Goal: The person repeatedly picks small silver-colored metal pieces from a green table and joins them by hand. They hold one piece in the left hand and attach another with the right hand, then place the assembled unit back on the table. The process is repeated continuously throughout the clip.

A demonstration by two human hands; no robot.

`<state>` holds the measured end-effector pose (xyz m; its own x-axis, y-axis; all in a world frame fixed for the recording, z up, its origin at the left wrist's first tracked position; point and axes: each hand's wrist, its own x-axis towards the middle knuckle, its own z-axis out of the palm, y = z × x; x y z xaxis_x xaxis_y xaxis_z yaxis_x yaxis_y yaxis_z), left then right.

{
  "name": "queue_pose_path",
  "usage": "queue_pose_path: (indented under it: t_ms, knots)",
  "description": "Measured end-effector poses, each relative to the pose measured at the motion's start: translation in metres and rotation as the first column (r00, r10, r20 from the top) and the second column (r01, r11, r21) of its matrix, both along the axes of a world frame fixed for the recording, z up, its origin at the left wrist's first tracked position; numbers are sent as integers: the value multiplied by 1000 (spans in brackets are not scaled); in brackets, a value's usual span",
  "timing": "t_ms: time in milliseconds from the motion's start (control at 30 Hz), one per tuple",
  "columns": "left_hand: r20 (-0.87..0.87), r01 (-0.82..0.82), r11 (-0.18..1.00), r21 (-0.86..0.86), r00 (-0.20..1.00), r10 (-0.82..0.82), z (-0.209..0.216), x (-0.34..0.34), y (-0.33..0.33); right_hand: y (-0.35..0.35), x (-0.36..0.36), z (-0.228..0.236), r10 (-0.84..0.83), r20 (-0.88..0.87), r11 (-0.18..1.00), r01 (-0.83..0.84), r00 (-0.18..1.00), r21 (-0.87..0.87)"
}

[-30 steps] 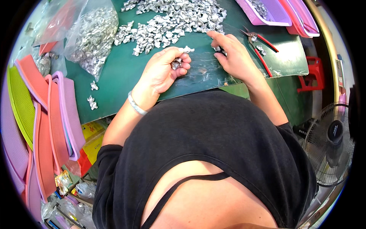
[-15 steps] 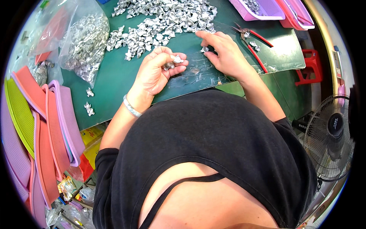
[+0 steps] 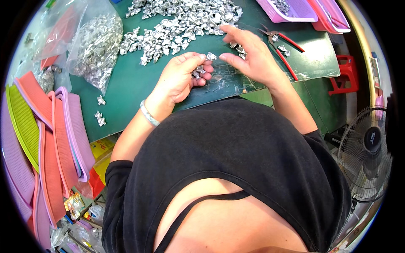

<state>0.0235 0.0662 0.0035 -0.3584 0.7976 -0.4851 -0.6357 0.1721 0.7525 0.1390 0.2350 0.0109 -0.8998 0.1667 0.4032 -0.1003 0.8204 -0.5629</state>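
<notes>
My left hand (image 3: 185,74) pinches a small silvery metal piece (image 3: 211,56) between thumb and forefinger. More such pieces (image 3: 197,72) sit within its curled lower fingers. My right hand (image 3: 255,57) is just to the right, its forefinger and thumb spread apart. Small metal pieces (image 3: 241,51) show in the hollow of its bent fingers, partly hidden. The right thumb tip points at the pinched piece, with a slight gap between. Beyond both hands, a wide heap of the same pieces (image 3: 181,25) covers the far part of the green table (image 3: 135,101).
Red-handled cutters (image 3: 283,59) lie open at the right, with loose pieces beside them. Purple (image 3: 291,19) and red baskets stand at the far right. A clear bag of pieces (image 3: 96,50) is at the left, near stacked plastic baskets (image 3: 52,164). A fan (image 3: 367,143) stands right.
My left hand has shifted slightly right and up, and the pinched piece now sticks out at its fingertips. My right hand has turned a little, showing more pieces under its fingers.
</notes>
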Motion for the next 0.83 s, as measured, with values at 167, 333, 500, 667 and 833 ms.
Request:
queue_pose_path:
  t_ms: [167,333,500,667,833]
  knots:
    - [14,-35,999,-12,999,36,4,1,-3,5,3,-9,-97,63,965,78,993,251]
    - [33,-30,999,18,999,30,0,0,-5,-1,2,-11,-14,92,1000,13,996,18]
    - [5,-64,998,23,998,63,1,-1,-8,-5,0,-9,43,42,997,-41,998,-64]
    - [-33,-83,996,24,996,84,2,0,-9,-2,-1,-6,39,52,991,-45,998,122]
    - [-57,-69,997,34,996,71,0,-1,-10,-2,-1,-6,39,82,990,-50,996,129]
